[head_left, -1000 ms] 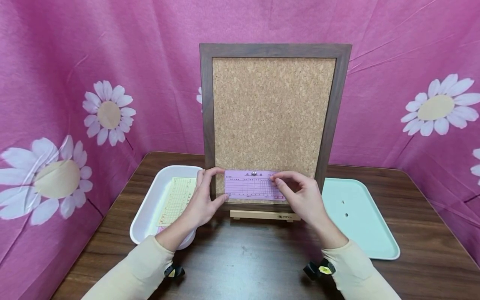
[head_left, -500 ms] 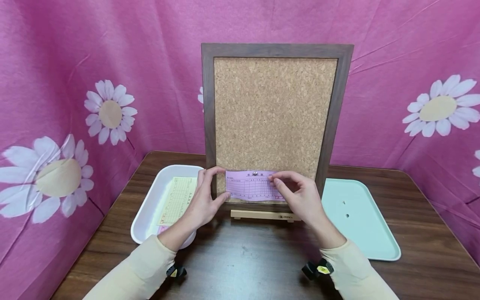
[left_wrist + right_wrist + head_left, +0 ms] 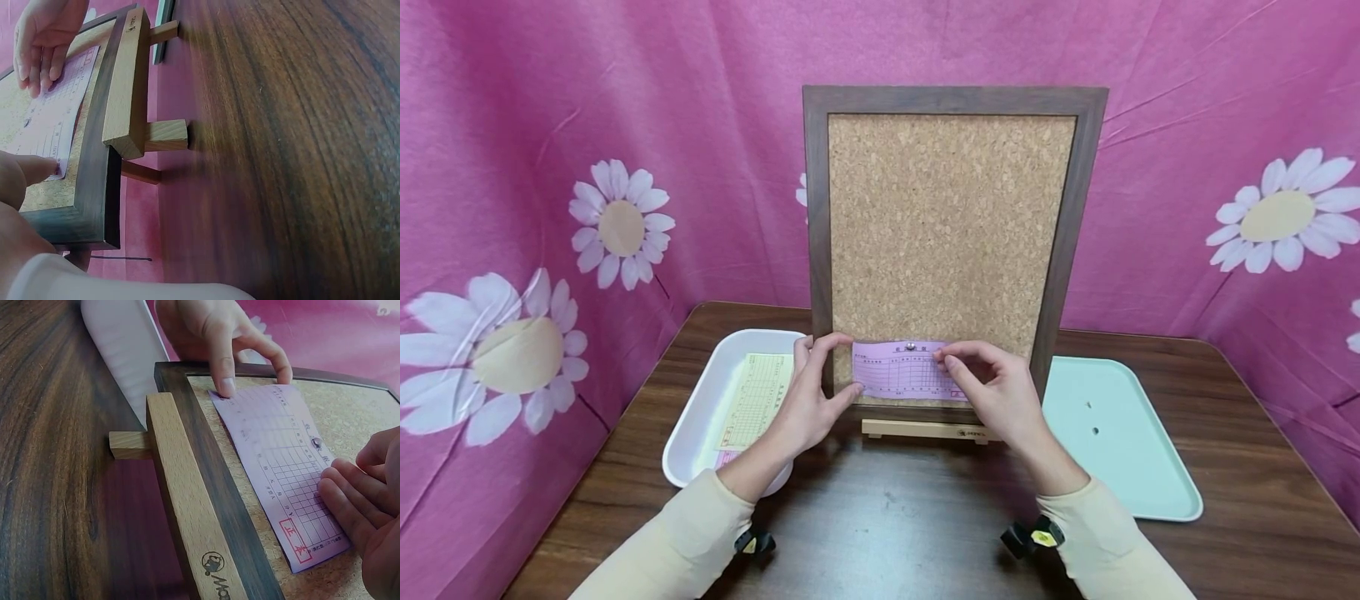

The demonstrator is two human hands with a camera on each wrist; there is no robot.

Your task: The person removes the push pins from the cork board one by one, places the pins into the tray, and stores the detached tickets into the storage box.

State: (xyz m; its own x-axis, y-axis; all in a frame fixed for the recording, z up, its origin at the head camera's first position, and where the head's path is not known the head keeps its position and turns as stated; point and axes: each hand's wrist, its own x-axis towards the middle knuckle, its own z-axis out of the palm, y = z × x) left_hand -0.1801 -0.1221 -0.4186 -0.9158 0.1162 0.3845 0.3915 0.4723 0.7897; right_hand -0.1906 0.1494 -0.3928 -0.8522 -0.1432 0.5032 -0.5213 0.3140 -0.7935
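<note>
A purple printed slip (image 3: 880, 379) lies across the bottom of a framed cork board (image 3: 951, 233). Near its top middle sits a silver pushpin (image 3: 316, 442). My left hand (image 3: 805, 400) spans the slip's left end, thumb pressing by the lower corner and index finger by the upper one. On the right half, fingers of my right hand (image 3: 1003, 396) rest lightly on the paper, as the right wrist view shows. The right thumb and index finger come close together in the head view; what lies between them is hidden. The slip bows slightly between both hands.
The board leans on a small wooden easel (image 3: 917, 428). To the left, partly behind my left arm, a white tray (image 3: 688, 417) holds a yellow slip (image 3: 756, 404) over a pink one. A mint green tray (image 3: 1127, 483) at right bears two tiny items (image 3: 1095, 431).
My right hand has slid slightly left along the slip, toward the pushpin. The slip has gone from flat to gently wavy. My left hand holds its place on the slip's left end.
</note>
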